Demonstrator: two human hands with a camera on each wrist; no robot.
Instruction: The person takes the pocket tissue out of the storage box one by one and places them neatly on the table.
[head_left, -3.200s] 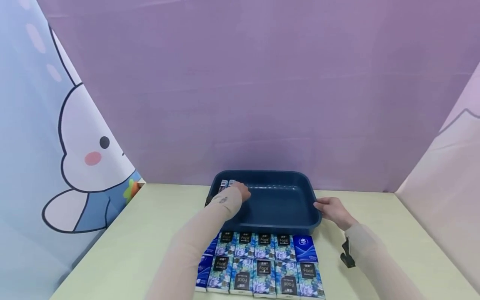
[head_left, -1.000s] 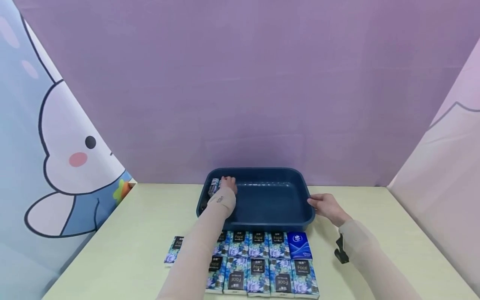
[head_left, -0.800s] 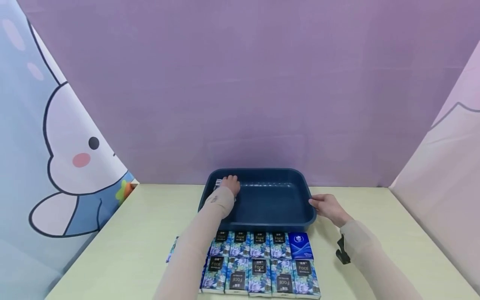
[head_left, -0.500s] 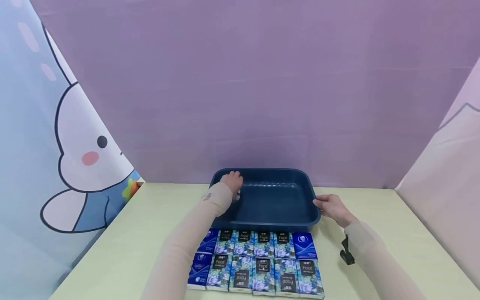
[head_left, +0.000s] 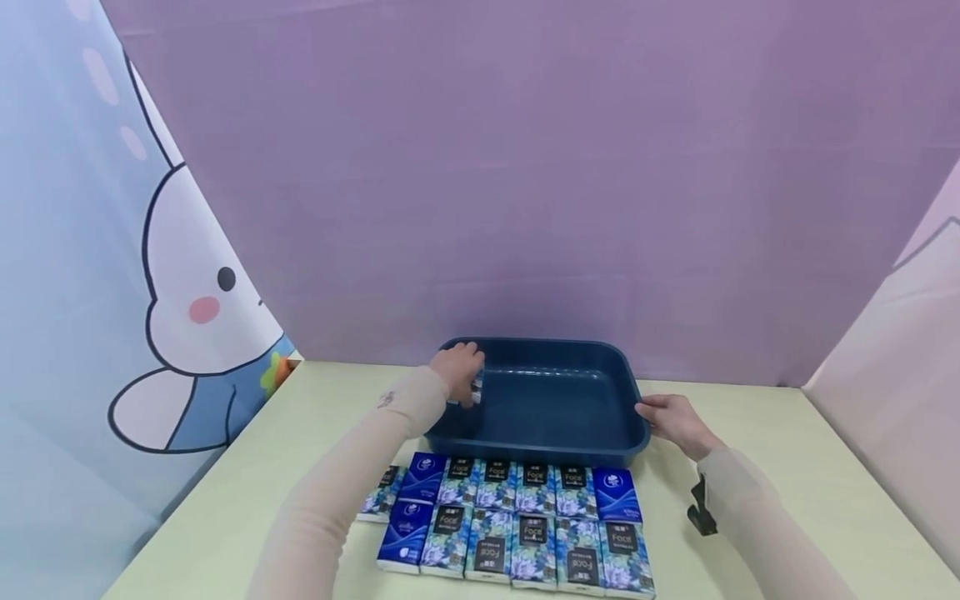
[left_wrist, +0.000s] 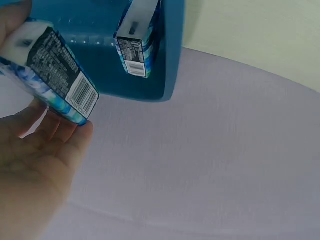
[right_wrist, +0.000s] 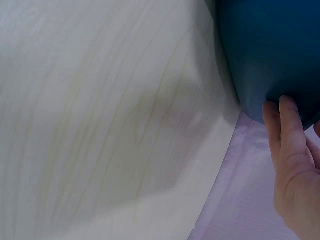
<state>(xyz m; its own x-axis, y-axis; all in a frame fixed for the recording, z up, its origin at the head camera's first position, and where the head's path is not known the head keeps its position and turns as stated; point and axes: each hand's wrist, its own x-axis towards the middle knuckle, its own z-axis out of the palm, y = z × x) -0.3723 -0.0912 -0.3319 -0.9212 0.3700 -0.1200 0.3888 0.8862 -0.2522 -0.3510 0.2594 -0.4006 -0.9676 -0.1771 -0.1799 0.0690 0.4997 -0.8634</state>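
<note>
In the head view my left hand (head_left: 457,372) is over the left end of a dark blue plastic tray (head_left: 558,457). It grips a tissue pack (left_wrist: 62,75) between thumb and fingers, tilted and raised, its barcode end showing in the left wrist view. Another tissue pack (left_wrist: 135,45) stands on its narrow side in the tray's corner, hidden by my hand in the head view. My right hand (head_left: 677,423) pinches the tray's right rim. In the right wrist view, two straight fingers (right_wrist: 292,130) lie against the tray's outer wall.
Two rows of tissue packs (head_left: 534,546), some floral and some plain blue, lie flat in front of the tray. A separate floral pack (head_left: 385,493) lies to their left, partly behind my left sleeve. A purple cloth wall (head_left: 540,183) rises behind the tray.
My left hand has drawn back slightly to the left, and the tissue pack now shows beside its fingers. My right hand keeps hold of the rim. The head view has shifted a little.
</note>
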